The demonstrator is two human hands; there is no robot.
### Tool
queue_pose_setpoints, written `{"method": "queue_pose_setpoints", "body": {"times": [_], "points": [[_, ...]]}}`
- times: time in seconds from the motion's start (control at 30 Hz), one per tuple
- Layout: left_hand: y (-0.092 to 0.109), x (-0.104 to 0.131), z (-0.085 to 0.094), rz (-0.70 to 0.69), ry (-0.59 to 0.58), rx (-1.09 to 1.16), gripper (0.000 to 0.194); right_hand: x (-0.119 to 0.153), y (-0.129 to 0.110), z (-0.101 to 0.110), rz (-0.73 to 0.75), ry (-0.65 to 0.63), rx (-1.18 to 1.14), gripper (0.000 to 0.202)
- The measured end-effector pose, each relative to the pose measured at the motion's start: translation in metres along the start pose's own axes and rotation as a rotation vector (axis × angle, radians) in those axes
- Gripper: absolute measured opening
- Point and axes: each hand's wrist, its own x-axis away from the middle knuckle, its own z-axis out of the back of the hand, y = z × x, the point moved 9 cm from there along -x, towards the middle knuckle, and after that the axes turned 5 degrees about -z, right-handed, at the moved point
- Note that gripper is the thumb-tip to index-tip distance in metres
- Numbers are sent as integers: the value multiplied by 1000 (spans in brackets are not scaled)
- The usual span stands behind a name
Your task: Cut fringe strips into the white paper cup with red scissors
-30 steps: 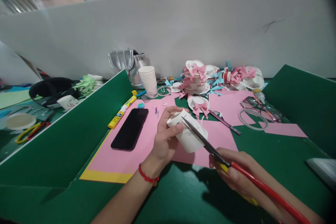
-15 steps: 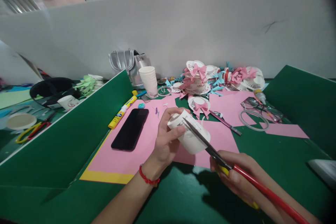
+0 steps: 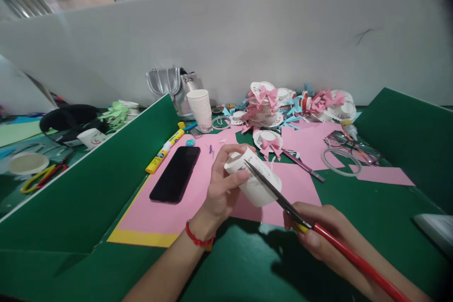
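We are working over a green table (image 3: 247, 264), pink paper (image 3: 170, 212) lying beneath. Our left hand (image 3: 221, 188) is gripping a paper cup (image 3: 256, 186) above it; our right hand (image 3: 318, 236) is clasping scissors (image 3: 283, 200), blades on the cup.

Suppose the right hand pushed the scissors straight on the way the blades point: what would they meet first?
Probably the left hand's thumb: the scissors in the right hand already lie against the paper cup, tips beside that thumb. Depth is uncertain.
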Motion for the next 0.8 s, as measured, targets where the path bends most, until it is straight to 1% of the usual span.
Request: {"method": "queue_pose_setpoints", "body": {"times": [0.1, 0.23, 0.33, 0.5, 0.57, 0.67, 0.73, 0.8], "points": [[-2, 0, 0, 19, -4, 7, 32, 0, -4, 6, 51, 57, 38, 55], [-4, 0, 1, 32, -10, 20, 33, 0, -3, 7, 88, 110, 110, 44], [-2, 0, 3, 17, 5, 11, 32, -2, 0, 3, 109, 102, 170, 38], [0, 0, 2, 3, 0, 3, 31, -5, 0, -10, 172, 2, 222, 27], [0, -1, 1, 3, -8, 21, 30, -5, 0, -10, 197, 5, 234, 24], [-1, -2, 2, 5, -22, 42, 29, -3, -4, -10, 268, 39, 268, 19], [-2, -2, 1, 3, -40, 52, 29, 0, -10, -8, 339, 89, 269, 17], [-2, -3, 0, 0, -59, 61, 30, 3, -12, -5, 372, 145, 257, 19]]}}
